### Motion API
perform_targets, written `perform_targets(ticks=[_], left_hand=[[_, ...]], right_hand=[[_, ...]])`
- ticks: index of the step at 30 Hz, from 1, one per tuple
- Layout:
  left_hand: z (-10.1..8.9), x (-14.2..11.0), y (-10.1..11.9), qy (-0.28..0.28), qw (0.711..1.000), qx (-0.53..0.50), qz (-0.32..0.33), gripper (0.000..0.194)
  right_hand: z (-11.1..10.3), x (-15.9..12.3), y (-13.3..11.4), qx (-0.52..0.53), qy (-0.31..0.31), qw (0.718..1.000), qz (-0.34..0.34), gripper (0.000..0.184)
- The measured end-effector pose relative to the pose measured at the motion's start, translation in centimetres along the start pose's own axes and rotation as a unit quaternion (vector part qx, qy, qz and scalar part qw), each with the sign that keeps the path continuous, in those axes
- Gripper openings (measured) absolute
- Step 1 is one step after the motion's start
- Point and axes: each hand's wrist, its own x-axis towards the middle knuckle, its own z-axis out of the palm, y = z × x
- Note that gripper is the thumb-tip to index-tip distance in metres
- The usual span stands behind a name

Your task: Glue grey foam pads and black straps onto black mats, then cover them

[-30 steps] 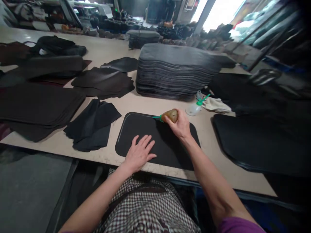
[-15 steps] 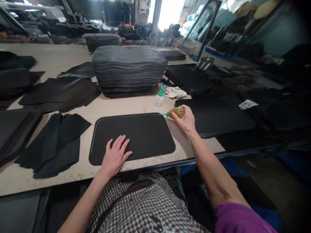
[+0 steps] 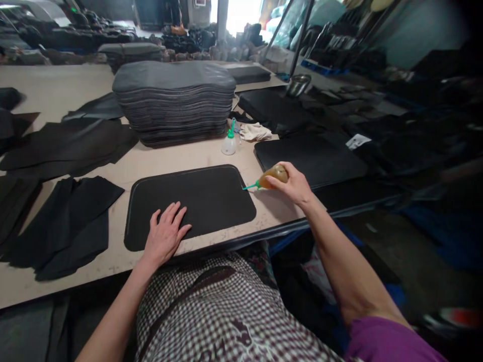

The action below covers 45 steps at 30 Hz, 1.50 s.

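A black rounded rectangular panel (image 3: 211,201) lies flat on the table in front of me, a thin shiny line running along its edge. My left hand (image 3: 166,232) rests on the panel's near left part, fingers spread. In my right hand (image 3: 296,187) is a squeeze bottle (image 3: 274,176) of amber liquid with a thin green nozzle. The nozzle tip meets the panel's right edge, below the far right corner. Beyond the panel stands a second squeeze bottle (image 3: 228,145), clear with a green nozzle.
A tall stack of dark panels (image 3: 177,108) stands behind. Loose black pieces (image 3: 75,221) lie at left. A pale cloth (image 3: 255,131) sits near the second bottle, more black sheets (image 3: 320,158) lie at right, and a metal bowl (image 3: 298,85) is farther back. The table's front edge (image 3: 219,240) runs before my apron.
The nozzle has gone from the panel's far right corner down along its right edge, my right hand moving toward me. My left hand stays on the panel. The view has shifted right.
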Motion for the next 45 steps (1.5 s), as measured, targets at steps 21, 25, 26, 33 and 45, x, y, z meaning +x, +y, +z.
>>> perform_targets(ticks=[21,25,26,33,45], left_hand=[[-0.4,-0.1,-1.3,-0.009,0.986,-0.156,-0.053,0.062],[-1.9,-0.8,-2.8,0.042,0.935,-0.325,-0.135,0.068],[-2.5,-1.1,-3.3,0.065,0.923,-0.348,-0.151,0.069],[-6.1,-5.0,-6.9,0.193,0.894,-0.334,-0.226,0.069],[-7.6,-10.8,-9.1,0.271,0.853,-0.343,-0.287,0.066]], right_hand=[[1.4,-12.1,-3.8,0.173,-0.079,0.976,0.105,0.057],[4.5,-12.2,-7.8,0.201,-0.119,0.969,0.074,0.053],[5.3,-12.1,-8.9,0.207,-0.127,0.968,0.063,0.053],[10.9,-11.3,-16.4,0.245,-0.162,0.956,-0.010,0.048],[19.9,-9.9,-25.5,0.280,-0.176,0.938,-0.100,0.049]])
